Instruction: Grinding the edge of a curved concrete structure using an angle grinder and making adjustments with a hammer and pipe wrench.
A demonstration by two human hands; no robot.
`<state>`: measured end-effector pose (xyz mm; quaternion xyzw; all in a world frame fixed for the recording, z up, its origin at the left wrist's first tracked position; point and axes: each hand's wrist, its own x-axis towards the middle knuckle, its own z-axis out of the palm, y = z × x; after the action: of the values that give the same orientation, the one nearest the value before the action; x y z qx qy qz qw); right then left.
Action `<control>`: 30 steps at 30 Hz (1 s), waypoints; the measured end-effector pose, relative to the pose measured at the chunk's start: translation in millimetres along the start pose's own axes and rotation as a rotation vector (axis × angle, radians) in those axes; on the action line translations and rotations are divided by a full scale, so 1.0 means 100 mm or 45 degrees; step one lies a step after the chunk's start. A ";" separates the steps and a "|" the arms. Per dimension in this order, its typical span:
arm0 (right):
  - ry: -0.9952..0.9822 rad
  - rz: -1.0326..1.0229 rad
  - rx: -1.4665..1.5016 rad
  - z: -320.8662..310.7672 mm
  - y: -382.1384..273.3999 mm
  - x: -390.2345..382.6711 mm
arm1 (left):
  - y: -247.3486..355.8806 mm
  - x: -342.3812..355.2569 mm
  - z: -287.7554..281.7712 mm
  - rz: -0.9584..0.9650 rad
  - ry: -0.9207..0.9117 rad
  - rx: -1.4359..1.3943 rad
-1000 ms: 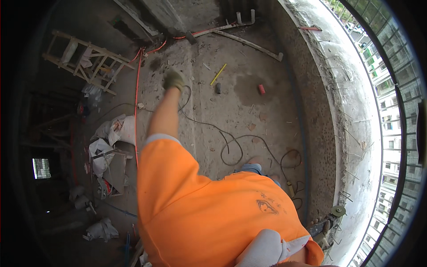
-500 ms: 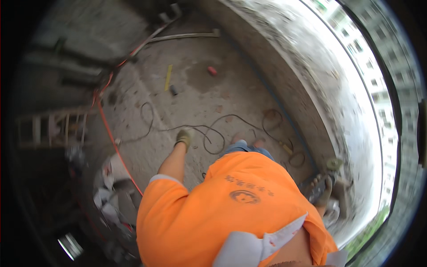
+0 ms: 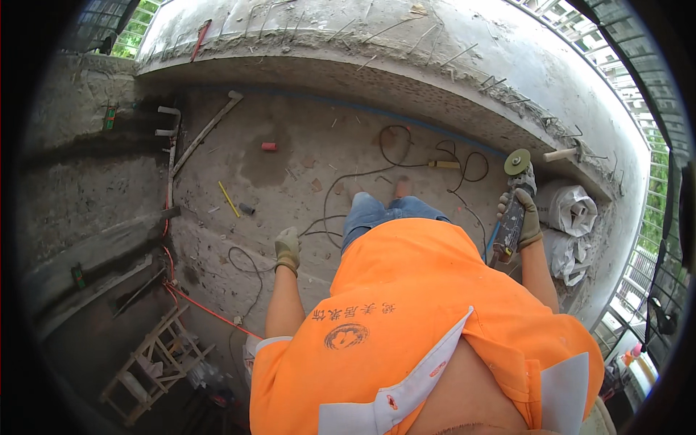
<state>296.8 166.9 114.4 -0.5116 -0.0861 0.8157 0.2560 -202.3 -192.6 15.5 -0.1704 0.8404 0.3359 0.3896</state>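
My gloved right hand [image 3: 523, 214] grips a grey angle grinder [image 3: 512, 226] at the right of my orange shirt, its pale yellow disc [image 3: 518, 162] pointing forward. My gloved left hand [image 3: 288, 249] hangs low at the left with curled fingers; whatever is inside them, if anything, is hidden. A dark cable [image 3: 246, 259] lies on the floor near that hand. Beyond my feet, more looped cord runs to a yellowish power strip [image 3: 442, 164] on the concrete floor [image 3: 312, 130].
A curved ledge [image 3: 428, 36] with protruding rebar borders the balcony. White sacks [image 3: 573, 212] sit at the right. A wooden ladder-like frame [image 3: 156, 362], plastic pipes [image 3: 204, 136], an orange hose [image 3: 217, 312], a red cylinder [image 3: 269, 146] and a yellow strip [image 3: 229, 199] lie around the floor and walls.
The view has swung round toward the rebar ledge. My left arm has dropped from stretched forward to my side. My right hand with the grinder has come further up into view.
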 end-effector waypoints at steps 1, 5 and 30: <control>0.032 -0.005 -0.016 -0.01 -0.04 0.04 | 0.00 0.02 0.02 -0.016 -0.040 0.021; 0.023 0.032 0.038 0.10 0.00 0.16 | 0.13 -0.06 0.09 -0.003 -0.011 0.006; 0.056 -0.249 0.346 3.00 -0.04 1.74 | 3.67 -0.75 2.41 0.195 -1.880 0.781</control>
<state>-25.5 294.8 117.3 -0.4790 -0.0187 0.7796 0.4030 -225.3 240.1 118.9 0.2685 0.4299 0.1418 0.8503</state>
